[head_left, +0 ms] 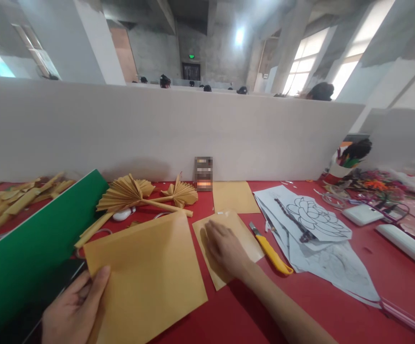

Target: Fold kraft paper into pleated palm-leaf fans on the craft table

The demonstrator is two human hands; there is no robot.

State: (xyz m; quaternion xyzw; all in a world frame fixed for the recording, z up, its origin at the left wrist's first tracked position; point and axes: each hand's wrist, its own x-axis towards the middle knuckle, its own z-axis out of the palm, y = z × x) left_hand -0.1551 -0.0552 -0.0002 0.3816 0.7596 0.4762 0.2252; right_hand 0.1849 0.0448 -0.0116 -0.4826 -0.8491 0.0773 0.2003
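Observation:
A large sheet of yellow-brown kraft paper [150, 277] is pinched between the thumb and fingers of my left hand [74, 301] at its left edge. My right hand [227, 248] rests palm down on a smaller kraft paper sheet [245, 239] on the table, fingers stretched out. Behind that lies another kraft paper sheet [234, 197]. Just right of my right hand is a yellow utility knife [273, 255] with its blade partly out. Folded paper fans [126, 193] on paper stems lie beyond the large sheet.
The red table [225, 310] ends at a white partition [157, 124]. A green board [42, 239] leans at left, with paper strips [24, 200] behind it. Drawings [314, 224], a white power bank [363, 215] and a pen cup [338, 169] are at right. Heads show beyond the partition.

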